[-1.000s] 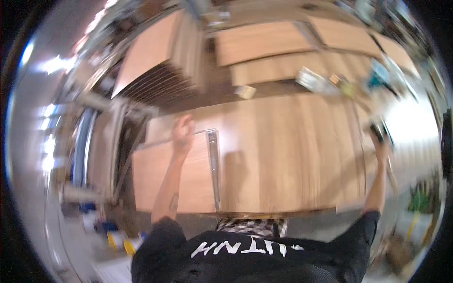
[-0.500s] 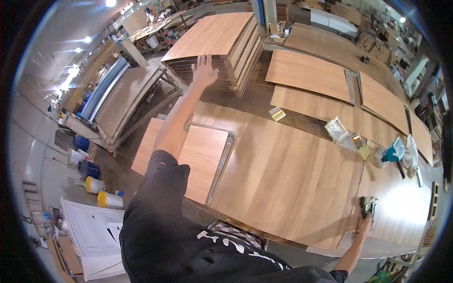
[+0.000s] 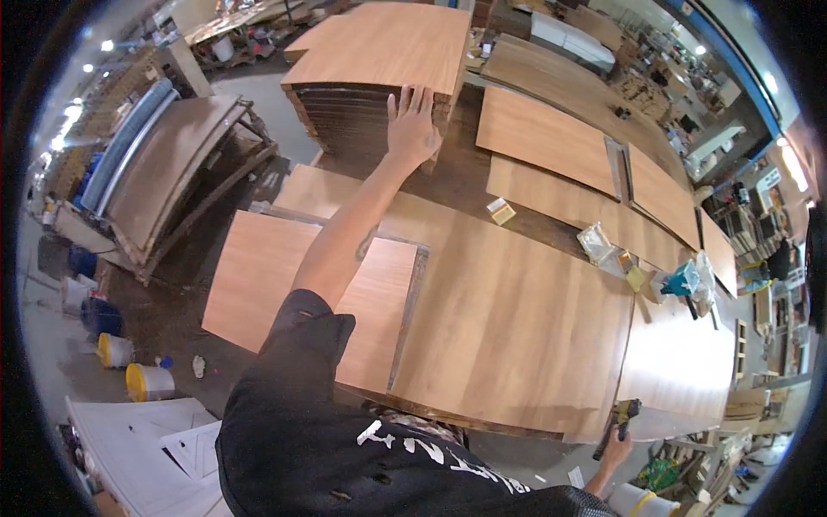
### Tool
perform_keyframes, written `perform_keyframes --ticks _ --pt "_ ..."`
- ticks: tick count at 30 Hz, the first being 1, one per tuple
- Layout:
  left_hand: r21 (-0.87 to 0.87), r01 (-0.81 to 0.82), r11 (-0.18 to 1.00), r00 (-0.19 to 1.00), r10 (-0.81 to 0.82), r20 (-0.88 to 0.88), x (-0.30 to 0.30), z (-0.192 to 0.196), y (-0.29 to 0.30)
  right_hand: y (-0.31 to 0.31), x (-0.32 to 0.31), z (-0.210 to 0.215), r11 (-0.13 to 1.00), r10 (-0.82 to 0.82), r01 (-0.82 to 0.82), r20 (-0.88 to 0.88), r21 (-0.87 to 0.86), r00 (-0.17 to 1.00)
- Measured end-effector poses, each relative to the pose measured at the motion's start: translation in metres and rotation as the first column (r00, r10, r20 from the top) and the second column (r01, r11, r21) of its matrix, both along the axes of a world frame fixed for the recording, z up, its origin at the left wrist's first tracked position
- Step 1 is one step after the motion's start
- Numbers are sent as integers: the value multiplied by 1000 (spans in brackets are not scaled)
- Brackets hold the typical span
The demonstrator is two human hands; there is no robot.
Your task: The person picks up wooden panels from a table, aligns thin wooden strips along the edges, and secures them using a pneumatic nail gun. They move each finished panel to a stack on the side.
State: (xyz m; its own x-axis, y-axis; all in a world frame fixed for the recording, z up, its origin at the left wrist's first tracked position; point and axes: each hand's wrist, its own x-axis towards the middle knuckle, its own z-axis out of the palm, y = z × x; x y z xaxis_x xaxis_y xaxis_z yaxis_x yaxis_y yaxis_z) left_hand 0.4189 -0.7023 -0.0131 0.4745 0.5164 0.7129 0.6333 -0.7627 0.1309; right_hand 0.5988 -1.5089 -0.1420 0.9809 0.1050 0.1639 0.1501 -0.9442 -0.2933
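Observation:
My left hand [image 3: 413,133] reaches forward with fingers spread at the near edge of a tall stack of wood-grain panels [image 3: 388,47]; it grasps nothing. At the lower right, my right hand [image 3: 614,451] is closed around a dark nail gun [image 3: 624,417], held by the front edge of a large wood-grain board [image 3: 517,327]. Under my left forearm lies a smaller panel [image 3: 258,267] on that board. Small open boxes [image 3: 500,211] and a clear plastic tub [image 3: 594,242] stand beyond the board, along with a teal container [image 3: 681,279] beside a plastic bag [image 3: 705,280].
More wood-grain panels [image 3: 547,138] lie on the far side. A cart [image 3: 172,172] with brown sheets stands left. Yellow-lidded buckets [image 3: 151,382] and a white panel [image 3: 151,439] sit on the floor at the lower left. Another bucket [image 3: 642,500] stands below my right hand.
My left hand has moved right along the stack's near edge. My right hand has brought the nail gun toward me and left, to the board's front edge. The view has shifted.

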Motion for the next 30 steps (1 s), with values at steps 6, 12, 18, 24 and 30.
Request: perform_keyframes --ticks 6,12,18,24,30 --pt "-7 15 1000 1000 -15 -23 -2 5 -1 79 -97 24 992 66 -71 50 107 997" --pt "-96 -66 993 948 32 -315 -13 25 -9 156 -146 -9 971 161 -112 -232 209 959" --pt "-71 248 966 956 -232 181 -77 -15 -74 218 -198 -44 965 251 -230 -190 125 949" --pt "-595 305 744 951 -210 225 -240 -120 -194 273 -166 -85 911 412 -412 -2 0 911" --pt "-683 -178 708 920 366 140 -464 -185 -157 299 -181 -73 917 394 -394 -18 -68 919"
